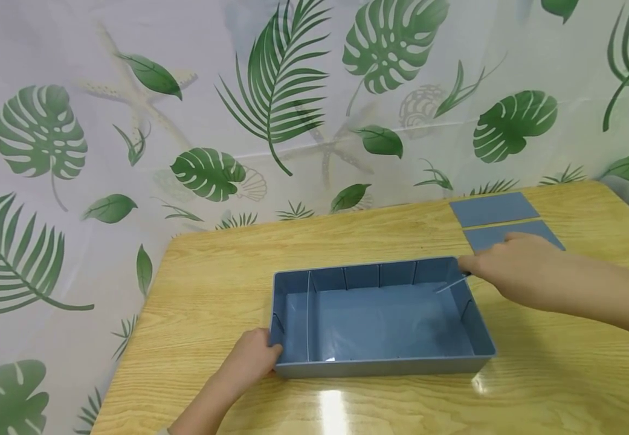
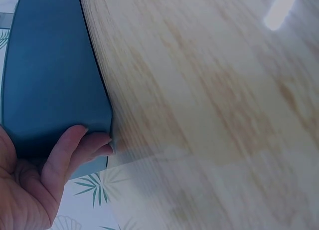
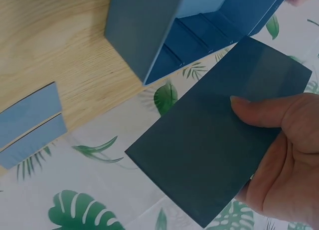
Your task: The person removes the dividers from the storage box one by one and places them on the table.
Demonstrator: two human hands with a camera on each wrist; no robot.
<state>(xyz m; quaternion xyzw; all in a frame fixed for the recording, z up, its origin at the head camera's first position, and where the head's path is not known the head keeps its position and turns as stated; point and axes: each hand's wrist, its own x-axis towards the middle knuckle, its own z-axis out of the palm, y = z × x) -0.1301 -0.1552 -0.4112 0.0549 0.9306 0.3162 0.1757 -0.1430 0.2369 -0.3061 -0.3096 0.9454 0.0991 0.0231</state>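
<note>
A blue rectangular plastic box [image 1: 382, 368] with slotted walls sits on the table. One thin divider [image 1: 309, 317] stands across it near its left end. At the box's near left corner my left hand [image 1: 251, 356] grips the wall, thumb over the rim; the left wrist view shows its fingers [image 2: 65, 155] against the outside. My right hand [image 1: 515, 269] is over the far right corner, pinching a flat blue divider panel [image 3: 214, 135] between thumb and fingers. That panel appears almost edge-on in the head view, overlapping the box's right end.
Two more flat blue panels [image 1: 493, 209] lie side by side on the wooden table [image 1: 211, 272] at the back right. A leaf-patterned cloth [image 1: 303, 121] hangs behind the table's far edge and along the left.
</note>
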